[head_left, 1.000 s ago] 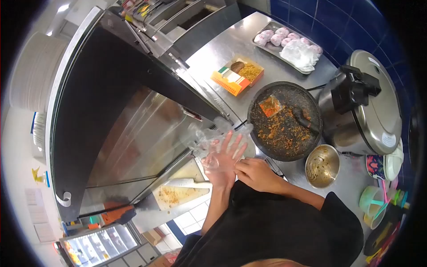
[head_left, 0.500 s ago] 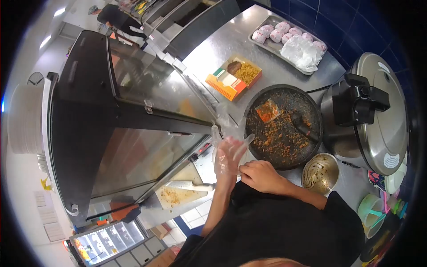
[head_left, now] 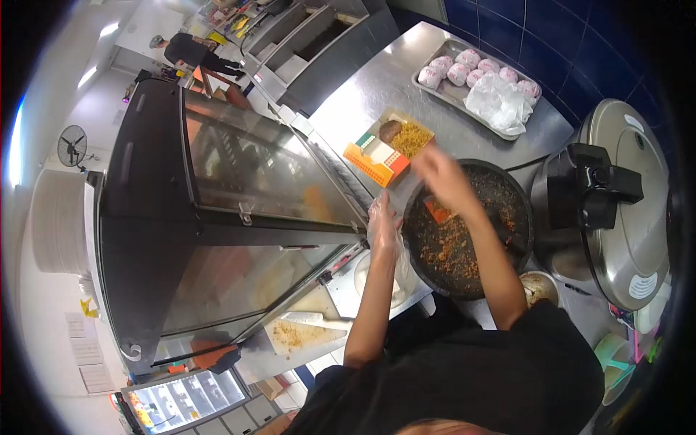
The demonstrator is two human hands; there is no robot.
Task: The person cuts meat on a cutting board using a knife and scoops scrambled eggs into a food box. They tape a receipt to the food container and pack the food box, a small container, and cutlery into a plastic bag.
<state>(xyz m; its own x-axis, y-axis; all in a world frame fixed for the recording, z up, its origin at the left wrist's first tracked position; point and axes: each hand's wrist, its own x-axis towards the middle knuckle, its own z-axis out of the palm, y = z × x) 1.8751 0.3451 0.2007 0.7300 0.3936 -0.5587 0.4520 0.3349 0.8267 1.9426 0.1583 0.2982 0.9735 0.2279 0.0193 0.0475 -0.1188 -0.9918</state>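
Observation:
My left hand (head_left: 384, 223), in a clear plastic glove, is seen from the side between the glass display cabinet (head_left: 268, 163) and the dark round pan (head_left: 464, 272). Its fingers are slightly apart and hold nothing visible. My bare right hand (head_left: 444, 177) is over the pan's upper left edge, beside an open orange and white box (head_left: 377, 163) of yellow noodles (head_left: 412, 139) and a brown patty (head_left: 390, 131). Motion smears its fingers. In the pan lie brown crumbs and a small packet (head_left: 437, 211), partly covered by my right hand and forearm.
A metal tray (head_left: 471, 109) of several wrapped balls and crumpled white paper is at the back. The large steel cooker (head_left: 616, 210) stands right of the pan, a metal bowl (head_left: 540, 288) below it. A knife (head_left: 312, 319) lies on a board at lower left. Another person (head_left: 190, 51) stands far off.
My right hand has left my left wrist and moved up toward the food box. The left hand's spread fingers have drawn closer together, and the hand has turned side-on. The view has shifted slightly.

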